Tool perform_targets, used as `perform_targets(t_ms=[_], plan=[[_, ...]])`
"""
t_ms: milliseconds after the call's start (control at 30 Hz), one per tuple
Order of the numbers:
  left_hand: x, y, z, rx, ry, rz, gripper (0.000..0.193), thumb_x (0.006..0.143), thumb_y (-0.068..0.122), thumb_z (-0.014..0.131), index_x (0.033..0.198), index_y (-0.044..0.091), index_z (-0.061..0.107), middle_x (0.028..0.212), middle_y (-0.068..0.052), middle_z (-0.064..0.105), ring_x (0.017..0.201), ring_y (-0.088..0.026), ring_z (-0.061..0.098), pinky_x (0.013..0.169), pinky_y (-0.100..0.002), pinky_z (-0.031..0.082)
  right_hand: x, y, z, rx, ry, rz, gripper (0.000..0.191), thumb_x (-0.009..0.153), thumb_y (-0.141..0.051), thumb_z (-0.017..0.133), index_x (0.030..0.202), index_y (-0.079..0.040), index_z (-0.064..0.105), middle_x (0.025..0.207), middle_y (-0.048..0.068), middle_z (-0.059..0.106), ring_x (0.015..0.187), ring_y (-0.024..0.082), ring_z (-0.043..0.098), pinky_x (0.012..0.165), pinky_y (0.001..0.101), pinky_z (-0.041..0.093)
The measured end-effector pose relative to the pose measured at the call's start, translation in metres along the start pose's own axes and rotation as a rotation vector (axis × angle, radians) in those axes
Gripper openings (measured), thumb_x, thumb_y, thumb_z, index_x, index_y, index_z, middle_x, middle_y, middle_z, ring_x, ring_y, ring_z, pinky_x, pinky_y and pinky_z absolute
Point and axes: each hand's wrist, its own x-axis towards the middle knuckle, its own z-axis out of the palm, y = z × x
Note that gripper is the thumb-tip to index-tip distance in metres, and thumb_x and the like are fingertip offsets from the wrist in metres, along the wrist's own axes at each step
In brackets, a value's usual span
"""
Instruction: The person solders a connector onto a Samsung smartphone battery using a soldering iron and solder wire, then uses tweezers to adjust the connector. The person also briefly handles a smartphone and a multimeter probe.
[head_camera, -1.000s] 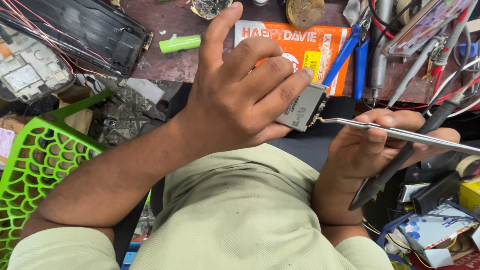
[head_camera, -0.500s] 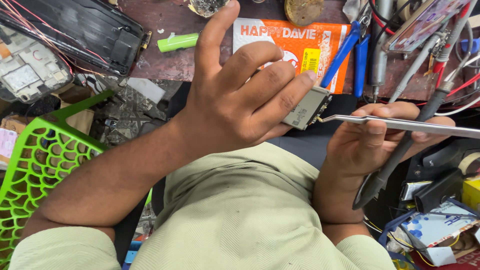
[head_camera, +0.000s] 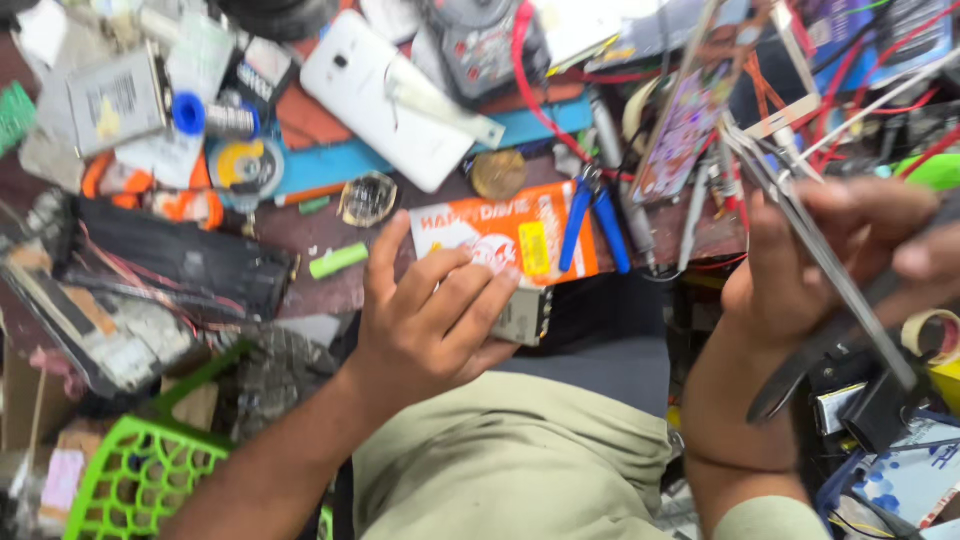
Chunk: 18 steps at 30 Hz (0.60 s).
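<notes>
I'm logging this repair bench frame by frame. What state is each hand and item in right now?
Left hand: closed around a small grey part, held above the lap.
Right hand: gripping metal tweezers, raised away from the part.
White phone: lying face down on the bench.
Blue-handled pliers: lying on the orange packet.
Green basket: contents unclear.

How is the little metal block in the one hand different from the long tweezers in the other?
The metal block is short, boxy and dull grey, pinched between the fingertips of the left hand. The tweezers are long, thin and shiny, held in the right hand and slanting from upper left to lower right. The block sits low near the person's lap; the tweezers are raised, apart from it. Both look metallic.
</notes>
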Motion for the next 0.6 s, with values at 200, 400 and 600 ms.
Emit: perform_targets(t_ms=[200, 400, 600], plan=[[0.002, -0.006, 0.002, 0.009, 0.009, -0.003, 0.054, 0.079, 0.043, 0.088, 0.118, 0.009, 0.071, 0.107, -0.003, 0.063, 0.108, -0.022, 0.061, 0.116, -0.067, 0.032, 0.086, 0.022, -0.001, -0.212, -0.268, 0.053, 0.029, 0.116, 0.004, 0.078, 0.128, 0.002, 0.052, 0.115, 0.024, 0.068, 0.096, 0.025, 0.068, 0.088, 0.0262, 0.055], [-0.002, -0.016, -0.006, 0.004, -0.008, -0.055, 0.067, 0.069, 0.044, 0.091, 0.121, 0.007, 0.069, 0.110, -0.004, 0.063, 0.110, -0.024, 0.060, 0.118, -0.068, 0.029, 0.064, -0.013, 0.025, -0.107, -0.344, 0.007, 0.042, 0.110, -0.011, 0.081, 0.121, -0.005, 0.041, 0.107, 0.018, 0.073, 0.093, 0.023, 0.075, 0.079, 0.0245, 0.055], [-0.001, -0.018, -0.009, 0.073, -0.015, -0.210, 0.075, 0.062, 0.044, 0.095, 0.121, 0.007, 0.068, 0.110, -0.005, 0.061, 0.109, -0.026, 0.059, 0.117, -0.068, 0.028, 0.012, -0.050, 0.057, -0.210, -0.459, -0.164, 0.039, 0.090, -0.007, 0.083, 0.094, -0.013, 0.044, 0.097, 0.017, 0.072, 0.084, 0.029, 0.076, 0.072, 0.0351, 0.062]])
